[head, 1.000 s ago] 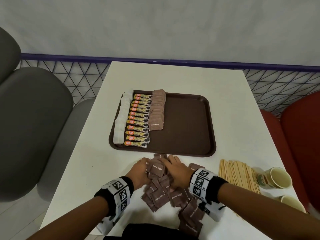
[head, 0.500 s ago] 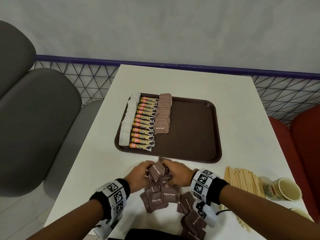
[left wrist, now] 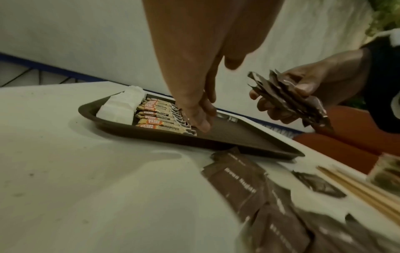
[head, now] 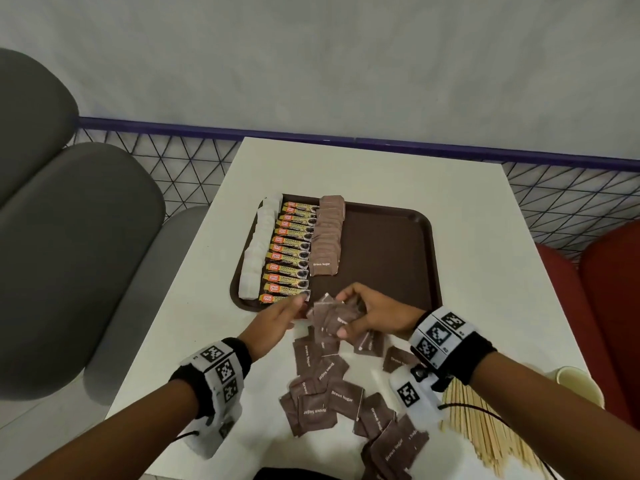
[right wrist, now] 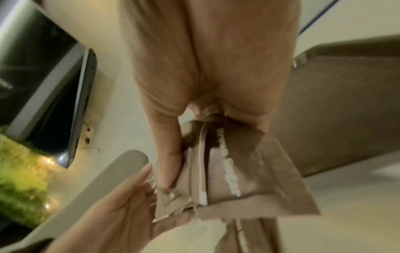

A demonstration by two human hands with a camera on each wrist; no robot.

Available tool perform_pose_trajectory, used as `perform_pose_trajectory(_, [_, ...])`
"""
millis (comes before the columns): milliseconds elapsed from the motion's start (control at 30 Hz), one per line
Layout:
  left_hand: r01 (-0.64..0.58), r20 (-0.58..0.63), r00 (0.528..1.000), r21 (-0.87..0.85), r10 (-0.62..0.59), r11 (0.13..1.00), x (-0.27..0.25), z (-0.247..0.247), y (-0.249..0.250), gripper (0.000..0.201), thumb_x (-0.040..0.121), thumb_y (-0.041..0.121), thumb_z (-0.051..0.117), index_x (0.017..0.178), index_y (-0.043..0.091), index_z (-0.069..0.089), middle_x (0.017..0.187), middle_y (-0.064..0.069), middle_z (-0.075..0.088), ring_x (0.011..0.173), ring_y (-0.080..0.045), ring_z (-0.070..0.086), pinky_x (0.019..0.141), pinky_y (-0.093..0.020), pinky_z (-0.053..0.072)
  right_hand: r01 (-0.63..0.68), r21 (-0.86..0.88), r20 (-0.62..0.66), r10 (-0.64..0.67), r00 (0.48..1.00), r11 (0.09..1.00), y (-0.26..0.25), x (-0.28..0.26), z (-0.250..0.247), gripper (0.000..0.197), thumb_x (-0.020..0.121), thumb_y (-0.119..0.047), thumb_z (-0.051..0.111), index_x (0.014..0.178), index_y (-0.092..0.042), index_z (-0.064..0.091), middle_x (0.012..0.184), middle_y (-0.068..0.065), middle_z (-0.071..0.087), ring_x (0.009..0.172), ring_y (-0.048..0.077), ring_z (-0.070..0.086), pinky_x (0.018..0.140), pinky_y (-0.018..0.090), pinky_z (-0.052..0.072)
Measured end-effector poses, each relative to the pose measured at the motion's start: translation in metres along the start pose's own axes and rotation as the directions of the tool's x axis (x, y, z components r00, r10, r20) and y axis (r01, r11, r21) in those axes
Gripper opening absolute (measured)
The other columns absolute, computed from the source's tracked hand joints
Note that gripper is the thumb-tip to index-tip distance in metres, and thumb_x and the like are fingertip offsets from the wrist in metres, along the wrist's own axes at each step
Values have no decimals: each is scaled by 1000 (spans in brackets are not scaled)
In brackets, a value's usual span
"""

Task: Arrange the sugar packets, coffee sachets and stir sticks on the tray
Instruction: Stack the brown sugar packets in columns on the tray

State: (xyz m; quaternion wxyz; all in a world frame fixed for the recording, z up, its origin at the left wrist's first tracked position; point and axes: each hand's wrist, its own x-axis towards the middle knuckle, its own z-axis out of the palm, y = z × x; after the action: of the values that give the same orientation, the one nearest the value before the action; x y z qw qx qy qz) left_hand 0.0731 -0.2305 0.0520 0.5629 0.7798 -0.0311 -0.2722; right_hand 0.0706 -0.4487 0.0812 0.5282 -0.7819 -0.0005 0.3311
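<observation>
White table (head: 467,209), grey chairs (head: 76,258) left, red seats (head: 609,292) right, paper cup (head: 575,382), mesh railing (head: 180,168)

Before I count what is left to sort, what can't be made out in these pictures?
- Number of brown sugar packets gripped in the right hand: head view, fingers cover them; right wrist view blurred.
- Loose packets on the table: bottom edge cuts the pile.
- Stir sticks: the right forearm and frame edge hide part.
- Paper cup: mostly behind the forearm.
- Left hand: contact with the packets unclear.
</observation>
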Motion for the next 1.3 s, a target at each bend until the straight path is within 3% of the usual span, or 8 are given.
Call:
perform_pose_trajectory(200, [222, 107, 975, -480, -194, 849, 4, 5, 29, 66, 89, 64, 25, 116, 16, 61, 115, -13, 68, 109, -26, 62, 97, -46, 48, 79, 153, -61, -71, 996, 985, -22, 24, 27, 62, 72, -1, 74, 120, -9, 37, 95, -4, 48, 87, 6, 51, 75, 13, 48])
perform_pose_trajectory(300, [215, 73, 973, -640, -220, 738, 3, 0, 32, 51, 91, 57, 36, 99, 20, 69, 97, -11, 73, 90, -25, 68, 92, -49, 47, 133, 171, -77, -121, 990, 976, -25, 35, 41, 60, 74, -3, 73, 118, -13, 32, 96, -2, 48, 87, 8, 53, 82, 25, 48])
perform_pose_trajectory(567, [270, 198, 963, -727, -184, 631, 1, -15, 16, 39, 92, 52, 40, 125, 37, 52, 118, -9, 68, 102, -31, 65, 91, -57, 46, 186, 452, -136, -139, 981, 873, -24, 50, 67, 38, 89, -6, 56, 114, -15, 28, 101, 2, 55, 91, 13, 59, 85, 31, 51])
perform_pose_trajectory(700, [284, 241, 957, -686, -160, 670, 0, -15, 14, 44, 82, 51, 51, 121, 32, 58, 112, -14, 68, 92, -28, 67, 91, -53, 48, 141, 479, -201, -48, 978, 867, -20, 58, 77, 13, 96, -16, 46, 102, -19, 36, 99, 3, 54, 89, 11, 57, 88, 31, 49])
perform_pose_trajectory(800, [252, 228, 965, -675, -129, 694, 2, -16, 9, 50, 80, 25, 64, 128, 33, 50, 110, -12, 67, 84, -26, 68, 82, -50, 53, 112, 525, -224, 11, 975, 844, -20, 61, 81, 7, 97, -17, 43, 98, -21, 38, 103, 5, 53, 96, 15, 55, 88, 30, 48])
perform_pose_trajectory(1067, [182, 209, 976, -616, -64, 766, 0, -13, 4, 52, 78, -14, 58, 110, 26, 57, 97, -8, 70, 83, -24, 69, 68, -45, 58, 174, 779, -293, 105, 950, 602, -26, 68, 78, 10, 98, -5, 36, 96, -15, 41, 96, 10, 57, 79, 16, 60, 68, 25, 52])
perform_pose_trajectory(1167, [152, 190, 981, -595, -46, 789, 0, -12, 2, 57, 75, -19, 61, 117, 19, 57, 106, -14, 67, 93, -28, 67, 72, -47, 58, 178, 725, -297, 69, 952, 666, -23, 65, 77, 11, 98, -4, 34, 96, -14, 39, 84, 1, 59, 72, 10, 61, 64, 20, 52])
perform_pose_trajectory(1300, [162, 166, 983, -604, -75, 780, 1, -14, -5, 61, 66, -15, 67, 118, 14, 54, 104, -16, 66, 93, -27, 67, 75, -43, 57, 141, 525, -365, 72, 928, 839, -16, 66, 75, 10, 93, -20, 46, 91, -29, 48, 101, 7, 62, 100, 22, 59, 93, 40, 49])
